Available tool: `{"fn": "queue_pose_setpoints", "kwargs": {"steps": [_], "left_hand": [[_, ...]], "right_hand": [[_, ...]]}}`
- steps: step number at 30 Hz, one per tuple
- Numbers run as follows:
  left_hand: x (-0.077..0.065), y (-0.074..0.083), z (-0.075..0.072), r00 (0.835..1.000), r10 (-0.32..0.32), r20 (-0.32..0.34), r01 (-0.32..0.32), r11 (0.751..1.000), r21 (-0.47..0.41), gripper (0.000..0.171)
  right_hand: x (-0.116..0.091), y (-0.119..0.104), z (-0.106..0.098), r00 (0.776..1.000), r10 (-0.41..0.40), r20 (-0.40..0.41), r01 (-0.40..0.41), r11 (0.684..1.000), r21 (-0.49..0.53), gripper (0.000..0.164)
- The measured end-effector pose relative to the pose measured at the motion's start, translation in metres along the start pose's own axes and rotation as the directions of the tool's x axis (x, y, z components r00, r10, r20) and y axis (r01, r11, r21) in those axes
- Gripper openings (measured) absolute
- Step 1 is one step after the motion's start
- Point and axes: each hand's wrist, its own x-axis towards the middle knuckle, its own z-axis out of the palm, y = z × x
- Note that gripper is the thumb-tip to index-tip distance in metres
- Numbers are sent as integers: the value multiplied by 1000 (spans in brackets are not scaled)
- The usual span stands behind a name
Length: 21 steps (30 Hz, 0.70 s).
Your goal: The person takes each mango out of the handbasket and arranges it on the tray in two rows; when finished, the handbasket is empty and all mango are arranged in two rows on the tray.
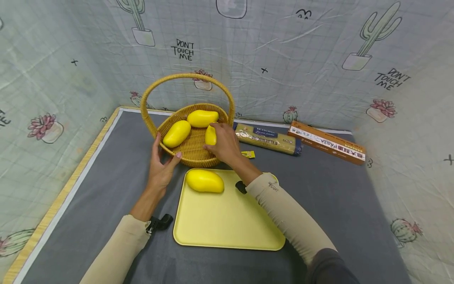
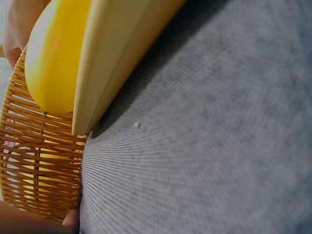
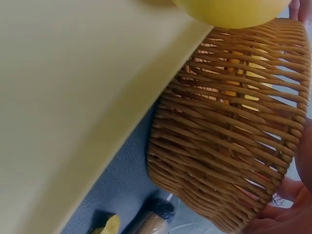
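Observation:
My right hand [image 1: 226, 142] reaches over the right side of a wicker basket [image 1: 195, 161] and grips a yellow mango [image 1: 211, 136] inside it, the palm side hidden. At the basket's front left, my left hand [image 1: 160, 167] holds the rim, thumb at the front and fingers along the outer side. Two more mangoes lie in the basket, one mango [image 1: 177, 134] on the left and another mango [image 1: 202, 118] at the back. A further mango [image 1: 205, 181] rests on the yellow tray [image 1: 227, 221], just in front of the basket.
Right of the basket lie a pack of spaghetti [image 1: 266, 138], an orange pasta box [image 1: 326, 142] and a small yellow packet [image 1: 248, 154]. The basket's tall handle [image 1: 188, 75] arches above it. A printed cloth [image 1: 262, 51] hangs behind the grey tabletop [image 1: 106, 189].

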Motion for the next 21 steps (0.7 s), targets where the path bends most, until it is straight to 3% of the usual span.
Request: {"fn": "queue_pose_setpoints", "kwargs": {"steps": [15, 21], "left_hand": [[0, 0, 0, 1000, -3, 9, 3, 1000, -7, 95], [-1, 1, 0, 1000, -2, 10, 2, 1000, 8, 96]], "right_hand": [[6, -4, 5, 991, -19, 134, 35, 993, -113, 80], [7, -3, 4, 986, -45, 163, 64, 991, -114, 75]]}}
